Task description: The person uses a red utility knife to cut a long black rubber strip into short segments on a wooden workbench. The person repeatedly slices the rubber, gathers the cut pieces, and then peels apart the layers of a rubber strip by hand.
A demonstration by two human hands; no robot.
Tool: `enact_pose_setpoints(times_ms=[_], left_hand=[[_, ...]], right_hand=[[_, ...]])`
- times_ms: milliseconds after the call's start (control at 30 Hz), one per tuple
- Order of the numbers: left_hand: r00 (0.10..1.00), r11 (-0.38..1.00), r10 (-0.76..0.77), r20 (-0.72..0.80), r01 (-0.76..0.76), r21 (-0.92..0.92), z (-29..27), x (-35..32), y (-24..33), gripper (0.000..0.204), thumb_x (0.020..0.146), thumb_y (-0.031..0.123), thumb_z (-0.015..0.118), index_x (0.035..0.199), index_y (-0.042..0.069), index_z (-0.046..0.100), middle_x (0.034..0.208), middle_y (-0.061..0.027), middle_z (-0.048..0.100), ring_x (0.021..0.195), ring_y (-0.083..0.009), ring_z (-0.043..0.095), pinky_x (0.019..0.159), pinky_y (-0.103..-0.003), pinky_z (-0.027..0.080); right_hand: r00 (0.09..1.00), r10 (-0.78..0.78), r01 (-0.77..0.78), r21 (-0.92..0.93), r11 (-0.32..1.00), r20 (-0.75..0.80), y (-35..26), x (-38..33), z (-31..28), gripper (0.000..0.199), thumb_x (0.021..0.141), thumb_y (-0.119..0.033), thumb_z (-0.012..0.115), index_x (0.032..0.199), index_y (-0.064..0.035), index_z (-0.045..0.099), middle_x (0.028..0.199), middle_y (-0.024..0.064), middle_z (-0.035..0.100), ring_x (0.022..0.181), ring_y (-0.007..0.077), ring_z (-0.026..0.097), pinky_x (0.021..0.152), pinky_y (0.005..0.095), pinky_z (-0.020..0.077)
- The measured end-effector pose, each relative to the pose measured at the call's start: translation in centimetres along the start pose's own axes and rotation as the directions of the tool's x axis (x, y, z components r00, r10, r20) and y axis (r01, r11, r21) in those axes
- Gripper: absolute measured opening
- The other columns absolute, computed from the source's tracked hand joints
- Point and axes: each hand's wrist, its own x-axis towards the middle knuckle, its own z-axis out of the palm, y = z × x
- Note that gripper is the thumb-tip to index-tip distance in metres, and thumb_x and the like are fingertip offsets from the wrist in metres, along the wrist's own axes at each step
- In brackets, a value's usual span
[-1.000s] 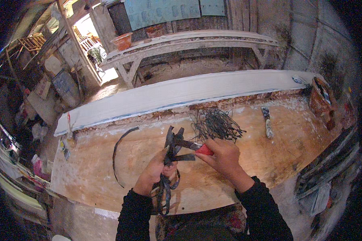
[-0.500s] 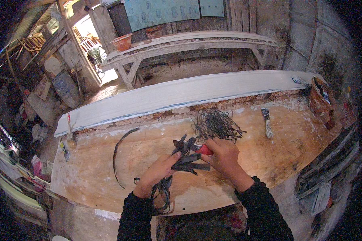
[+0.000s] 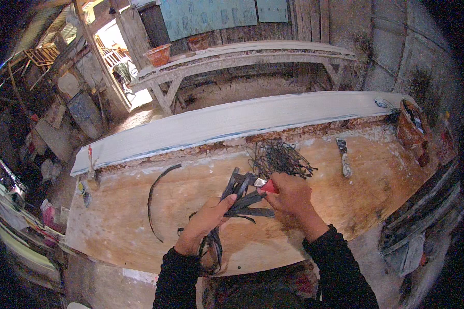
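Note:
My left hand (image 3: 207, 217) is closed round a bundle of flat black strips (image 3: 253, 211), whose ends fan out to the right. Longer loops of the same strips hang below the wrist onto the plywood. In my right hand (image 3: 294, 202) is a red-handled knife (image 3: 269, 186); its short metal end touches or nearly touches the strips, and its exact shape is partly hidden by the fingers. Just beyond my hands lies a tangled heap of thin black strips (image 3: 281, 158). One long curved black strip (image 3: 150, 206) rests alone to the left.
The plywood work surface (image 3: 113, 221) borders a long white board (image 3: 206, 121) at its far side. A paint-stained brush (image 3: 343, 158) lies to the right, and a rusty orange bucket (image 3: 411, 126) stands at the right end. Behind runs a bench (image 3: 252, 56) carrying an orange pot (image 3: 158, 55).
The metal end of the knife shows more clearly now, and the strips' ends have shifted slightly. Both hands stay in nearly the same place, still gripping.

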Motion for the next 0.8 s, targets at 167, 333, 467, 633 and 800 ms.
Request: enact_pose_setpoints(times_ms=[167,333,467,633,800], left_hand=[[0.980,0.961,0.197,-0.017,-0.196,-0.196,0.8,-0.8,-1.9,0.033,0.087,0.039,0.041,0.075,0.009,0.050,0.049,0.0044,0.035,0.041,-0.0073,0.033,0.039,-0.024,0.023],[0.989,0.878,0.025,0.147,0.048,-0.477,-0.4,-1.7,-3.7,0.033,0.089,0.037,0.038,0.070,0.012,0.044,0.048,0.0049,0.032,0.038,-0.0058,0.027,0.036,-0.024,0.018],[0.992,0.898,0.108,0.068,-0.068,-0.435,-0.1,-3.0,-3.8,0.035,0.090,0.037,0.037,0.067,0.012,0.041,0.047,0.0043,0.032,0.037,-0.0057,0.025,0.035,-0.024,0.016],[0.984,0.874,0.038,0.176,0.053,-0.484,-1.2,-4.8,-4.2,0.028,0.088,0.036,0.042,0.077,0.011,0.045,0.049,0.0035,0.037,0.037,-0.0068,0.027,0.035,-0.023,0.019],[0.977,0.606,0.158,0.141,0.017,-0.795,-4.0,-4.0,-13.2,0.030,0.086,0.038,0.044,0.091,0.009,0.049,0.056,0.0036,0.045,0.042,-0.0066,0.038,0.037,-0.020,0.027]], right_hand=[[0.998,-0.061,0.061,-0.028,0.998,-0.014,0.0,-0.1,0.3,0.035,0.062,-0.041,0.065,0.068,-0.0107,0.049,0.061,0.0081,0.053,0.056,0.0277,0.055,0.048,0.0378,0.0422],[0.990,-0.141,0.141,-0.046,0.989,0.003,-0.6,0.1,0.5,0.041,0.063,-0.048,0.065,0.064,-0.0108,0.049,0.057,0.0075,0.052,0.052,0.0256,0.055,0.045,0.0360,0.0415],[0.986,-0.167,0.167,-0.004,0.986,0.008,-1.0,-0.1,0.5,0.040,0.063,-0.048,0.066,0.065,-0.0111,0.051,0.057,0.0073,0.053,0.051,0.0250,0.054,0.044,0.0358,0.0411],[0.993,-0.107,0.104,-0.064,0.993,-0.053,0.7,-0.5,0.3,0.033,0.069,-0.042,0.064,0.070,-0.0099,0.054,0.059,0.0088,0.054,0.054,0.0255,0.055,0.047,0.0351,0.0417],[0.820,0.460,-0.487,0.007,0.873,-0.341,8.2,1.3,-5.7,0.031,0.078,-0.037,0.057,0.072,-0.0067,0.054,0.061,0.0131,0.055,0.053,0.0268,0.053,0.049,0.0362,0.0415]])
